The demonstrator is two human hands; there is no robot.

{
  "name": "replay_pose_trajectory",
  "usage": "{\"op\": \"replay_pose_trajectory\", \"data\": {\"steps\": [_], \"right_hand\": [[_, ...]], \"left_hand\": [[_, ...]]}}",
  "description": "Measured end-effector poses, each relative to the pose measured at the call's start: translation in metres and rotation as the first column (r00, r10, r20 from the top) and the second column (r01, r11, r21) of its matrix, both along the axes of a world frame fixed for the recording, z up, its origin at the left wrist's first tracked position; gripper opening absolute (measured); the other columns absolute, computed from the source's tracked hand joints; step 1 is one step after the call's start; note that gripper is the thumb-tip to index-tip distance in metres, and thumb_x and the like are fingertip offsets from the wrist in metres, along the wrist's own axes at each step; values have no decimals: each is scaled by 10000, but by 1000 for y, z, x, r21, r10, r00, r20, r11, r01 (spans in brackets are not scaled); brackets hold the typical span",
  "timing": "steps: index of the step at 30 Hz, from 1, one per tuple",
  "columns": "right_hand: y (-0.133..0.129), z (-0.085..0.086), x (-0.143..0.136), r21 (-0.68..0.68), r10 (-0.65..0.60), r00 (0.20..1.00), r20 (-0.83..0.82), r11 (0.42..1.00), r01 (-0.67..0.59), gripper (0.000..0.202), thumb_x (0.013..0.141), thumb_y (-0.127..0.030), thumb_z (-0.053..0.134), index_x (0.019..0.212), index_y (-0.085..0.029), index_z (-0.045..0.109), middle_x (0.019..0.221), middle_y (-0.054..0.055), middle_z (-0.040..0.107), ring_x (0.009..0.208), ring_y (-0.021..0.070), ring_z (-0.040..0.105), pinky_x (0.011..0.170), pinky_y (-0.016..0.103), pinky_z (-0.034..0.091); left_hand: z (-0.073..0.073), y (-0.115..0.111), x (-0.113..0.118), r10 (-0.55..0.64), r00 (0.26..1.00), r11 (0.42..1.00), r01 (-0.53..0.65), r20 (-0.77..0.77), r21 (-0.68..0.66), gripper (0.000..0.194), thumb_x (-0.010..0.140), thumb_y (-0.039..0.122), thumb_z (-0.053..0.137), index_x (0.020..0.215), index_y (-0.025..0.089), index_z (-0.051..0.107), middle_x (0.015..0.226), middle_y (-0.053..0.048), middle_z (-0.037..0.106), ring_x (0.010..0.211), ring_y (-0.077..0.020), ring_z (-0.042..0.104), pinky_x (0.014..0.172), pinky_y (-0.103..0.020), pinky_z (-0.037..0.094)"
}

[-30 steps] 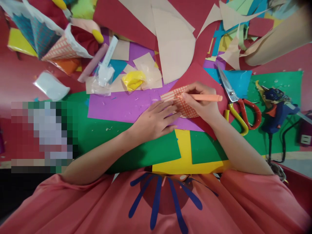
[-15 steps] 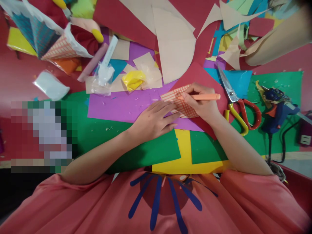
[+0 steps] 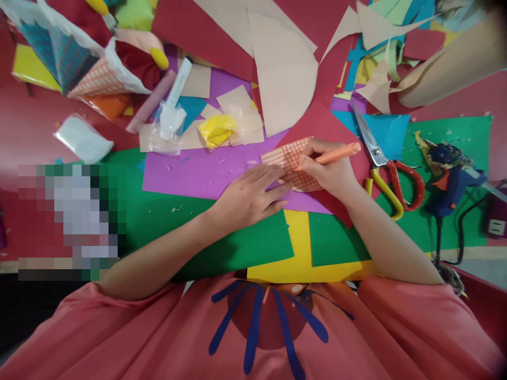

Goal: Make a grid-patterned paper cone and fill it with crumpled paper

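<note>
Head view: the right hand (image 3: 330, 166) is clamped on an orange marker (image 3: 336, 154) — thumb and fingers closed round the barrel, tip down at the cream paper piece (image 3: 303, 179), rear end slanting up to the right. The paper piece bears an orange grid and lies over purple and red sheets, directly in front of the person. The left hand (image 3: 247, 198) lies palm down, fingers slightly apart, fingertips on the left part of the paper piece; it grips nothing. Scissors (image 3: 378, 158) with one red and one yellow handle lie open just right of the right hand; farther right, a blue glue gun (image 3: 449, 190) rests on a green sheet (image 3: 471, 142). Beyond the left hand — a yellow wrapped lump (image 3: 217, 131), a white marker (image 3: 179, 84) and a grid-patterned cone (image 3: 103, 74).
</note>
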State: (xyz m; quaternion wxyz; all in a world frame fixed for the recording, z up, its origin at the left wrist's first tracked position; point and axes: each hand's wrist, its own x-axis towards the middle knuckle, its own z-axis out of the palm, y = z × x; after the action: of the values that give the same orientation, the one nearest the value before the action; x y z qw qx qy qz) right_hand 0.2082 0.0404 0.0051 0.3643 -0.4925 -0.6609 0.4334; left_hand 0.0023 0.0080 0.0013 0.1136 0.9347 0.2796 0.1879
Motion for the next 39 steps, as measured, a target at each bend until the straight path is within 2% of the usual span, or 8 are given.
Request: {"op": "replay_pose_trajectory", "data": {"steps": [3,6,12,18,27,32,35,39], "right_hand": [[0,0,0,-5,-39,995,-89,999,38,241,745,-63,509,554,-190,434,541,-53,442,519,68,390,535,247,332],[-1,1,0,-10,-116,984,-138,993,115,232,798,-111,522,588,-192,467,548,-55,447,516,69,395,542,246,354],[-1,1,-1,11,-76,993,-87,997,77,228,836,-203,581,626,-194,495,577,-48,481,546,77,439,546,248,365],[-2,-1,0,26,-94,995,-11,995,94,225,823,-256,620,630,-194,525,600,-36,532,559,84,461,548,254,373],[0,0,-1,10,-23,1000,-21,1000,23,293,762,-150,554,525,-189,388,525,-55,423,502,56,351,498,239,300],[0,-1,0,-2,2,1000,-13,1000,-3,312,731,-114,519,496,-195,331,488,-59,363,482,56,327,478,247,255],[-2,0,2,-10,-88,993,-79,996,87,287,771,-168,537,521,-197,399,513,-45,429,488,67,367,477,248,299],[-5,0,3,55,-202,969,-142,976,212,256,819,-255,587,587,-205,492,547,-34,473,500,79,413,498,263,354]], "left_hand": [[0,0,0,2,1000,1000,-2,-2,-16,290,948,282,484,1164,149,625,1226,-151,620,1198,-277,577,979,-466,521],[0,2,-1,7,1000,1000,-7,4,-5,290,949,290,483,1142,133,633,1212,-159,624,1179,-282,590,966,-461,530],[2,3,-1,20,1000,1000,-20,-17,-1,299,955,320,470,1126,141,638,1204,-157,626,1165,-282,600,962,-463,537],[2,3,-1,20,1000,1000,-20,-16,-10,292,950,311,479,1124,139,640,1206,-159,628,1159,-284,605,959,-462,540],[0,2,-2,30,999,997,-31,-20,-68,308,958,324,461,1154,161,633,1211,-151,622,1178,-279,586,974,-473,521],[-1,2,-2,27,1000,999,-27,-7,-35,300,951,320,477,1137,147,638,1190,-159,624,1160,-284,598,962,-464,532],[-1,2,-2,31,999,998,-32,-11,-55,302,951,320,477,1157,155,625,1229,-154,615,1190,-280,584,981,-462,524],[-2,2,-2,67,998,997,-67,-7,-44,300,947,317,487,1155,145,617,1235,-152,618,1186,-276,589,986,-457,525]]}}
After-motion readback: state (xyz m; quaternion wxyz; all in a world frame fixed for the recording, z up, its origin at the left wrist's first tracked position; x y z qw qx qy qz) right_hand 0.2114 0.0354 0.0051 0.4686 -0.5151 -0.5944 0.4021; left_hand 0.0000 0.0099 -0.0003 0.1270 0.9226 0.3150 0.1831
